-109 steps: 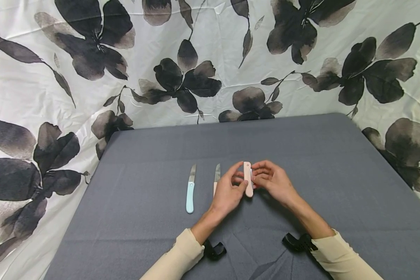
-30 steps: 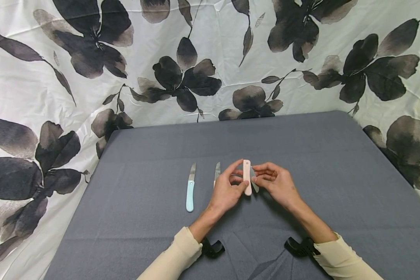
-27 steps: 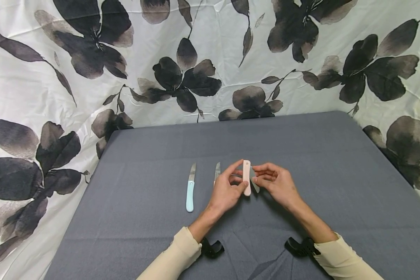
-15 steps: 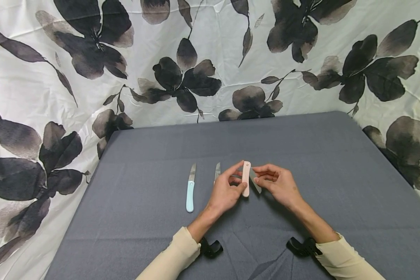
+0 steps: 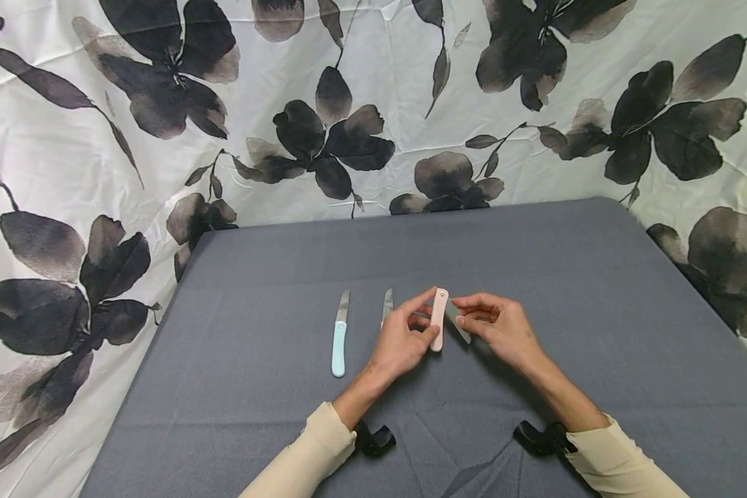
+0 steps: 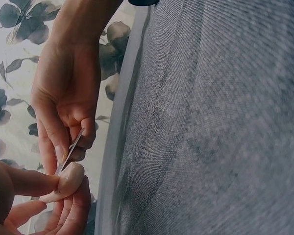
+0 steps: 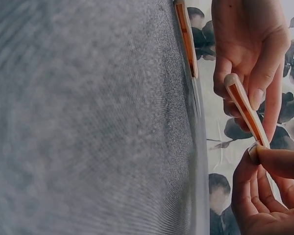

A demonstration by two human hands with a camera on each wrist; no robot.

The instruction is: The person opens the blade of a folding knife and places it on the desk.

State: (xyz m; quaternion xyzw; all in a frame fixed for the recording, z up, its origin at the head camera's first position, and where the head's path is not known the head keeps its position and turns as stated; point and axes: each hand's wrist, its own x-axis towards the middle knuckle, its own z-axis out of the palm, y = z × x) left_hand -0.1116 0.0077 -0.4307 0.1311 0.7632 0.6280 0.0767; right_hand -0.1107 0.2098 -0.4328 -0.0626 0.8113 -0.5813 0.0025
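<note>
Between both hands, above the table, is a folding knife with a pale pink handle. My left hand pinches that handle between thumb and fingers. With thumb and fingertips, my right hand pinches the blade, which stands partly unfolded at a narrow angle from the handle, tip towards me. In the right wrist view the handle's slot shows orange inside. To the left lies an unfolded knife with a light blue handle. Another unfolded knife lies nearer, its handle mostly hidden behind my left hand.
A grey cloth covers the table. Behind it hangs a white curtain with dark flowers. Black straps with mounts sit at both wrists, below the cream sleeves.
The blade has swung out from beside the handle, widening the angle. My right hand has shifted slightly right with it, while the left keeps its grip as the handle tilts. The lying knives stay put.
</note>
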